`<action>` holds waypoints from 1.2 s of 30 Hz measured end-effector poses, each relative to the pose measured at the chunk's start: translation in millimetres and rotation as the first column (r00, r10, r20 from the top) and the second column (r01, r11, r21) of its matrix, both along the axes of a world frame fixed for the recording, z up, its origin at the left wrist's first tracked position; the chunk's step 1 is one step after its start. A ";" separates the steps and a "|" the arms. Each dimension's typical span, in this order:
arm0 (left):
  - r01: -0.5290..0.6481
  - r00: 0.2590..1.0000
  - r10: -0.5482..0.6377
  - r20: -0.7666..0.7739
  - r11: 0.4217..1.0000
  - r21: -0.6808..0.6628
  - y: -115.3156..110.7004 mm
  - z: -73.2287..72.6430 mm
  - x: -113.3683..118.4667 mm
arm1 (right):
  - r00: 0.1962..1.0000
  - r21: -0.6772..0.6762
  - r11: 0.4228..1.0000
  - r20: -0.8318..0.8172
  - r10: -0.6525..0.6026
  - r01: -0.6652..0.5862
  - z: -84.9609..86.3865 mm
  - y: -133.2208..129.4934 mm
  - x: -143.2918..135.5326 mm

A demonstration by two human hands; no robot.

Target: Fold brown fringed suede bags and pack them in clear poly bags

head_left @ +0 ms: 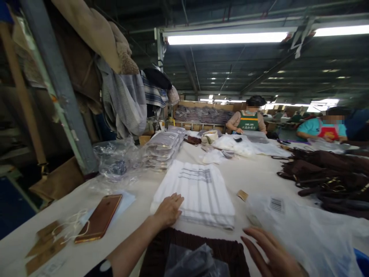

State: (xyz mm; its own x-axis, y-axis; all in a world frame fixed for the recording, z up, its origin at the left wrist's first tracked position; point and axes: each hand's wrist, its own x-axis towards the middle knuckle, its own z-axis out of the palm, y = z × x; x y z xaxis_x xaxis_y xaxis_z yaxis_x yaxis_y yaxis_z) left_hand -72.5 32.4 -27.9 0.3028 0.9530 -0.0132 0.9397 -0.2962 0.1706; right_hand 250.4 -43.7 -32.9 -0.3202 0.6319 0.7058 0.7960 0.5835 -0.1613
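A folded white cloth with grey stripes [198,192] lies flat on the pale tabletop in front of me. My left hand [169,209] rests on its near left corner, fingers stretched out. To the right, my right hand [269,250] hovers by the table with fingers apart, holding nothing. It is close to a clear plastic bag with a barcode label [305,227]. Between my arms, nearest me, is a dark brown gathered fabric [227,248] with a crumpled clear plastic bag [198,261] on it.
A phone [100,219], brown paper tags [46,246] and white strings lie left. Bagged grey items [161,148] are stacked behind, beside crumpled plastic [115,161]. Dark brown strapped garments [331,173] pile up right. Two people [249,119] work across the table. A metal post [60,88] stands left.
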 end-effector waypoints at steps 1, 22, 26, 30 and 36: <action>-0.008 1.000 0.008 -0.011 1.000 -0.020 3.1 -3.2 0.8 | 0.997 -0.003 0.999 0.058 0.042 -0.042 -1.1 20.5 -16.0; 0.013 1.000 -0.012 0.014 1.000 -0.014 12.2 -5.3 1.8 | 0.999 -0.539 0.842 -0.027 -0.037 0.017 -30.4 127.5 -71.3; 0.015 1.000 -0.015 0.027 1.000 0.005 20.0 -6.9 12.3 | 0.986 -0.703 0.710 -0.142 -0.087 -0.039 -16.4 137.7 -73.2; 0.026 0.999 -0.027 0.040 0.999 0.027 27.4 -8.1 22.1 | 0.968 -0.747 0.654 -0.235 -0.088 -0.121 -4.2 143.8 -73.5; 0.020 0.996 -0.026 0.081 0.997 0.070 36.0 0.4 32.8 | 0.970 -0.642 0.759 -0.234 -0.062 -0.106 -1.9 138.7 -78.0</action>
State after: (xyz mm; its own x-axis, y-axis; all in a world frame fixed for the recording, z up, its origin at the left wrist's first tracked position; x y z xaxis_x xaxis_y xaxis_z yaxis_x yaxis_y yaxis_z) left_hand -39.7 68.4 -27.5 0.3221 0.9435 0.0780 0.9162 -0.3314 0.2251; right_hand 172.4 95.0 -34.8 -0.2239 0.9570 0.1846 0.6754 0.2889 -0.6785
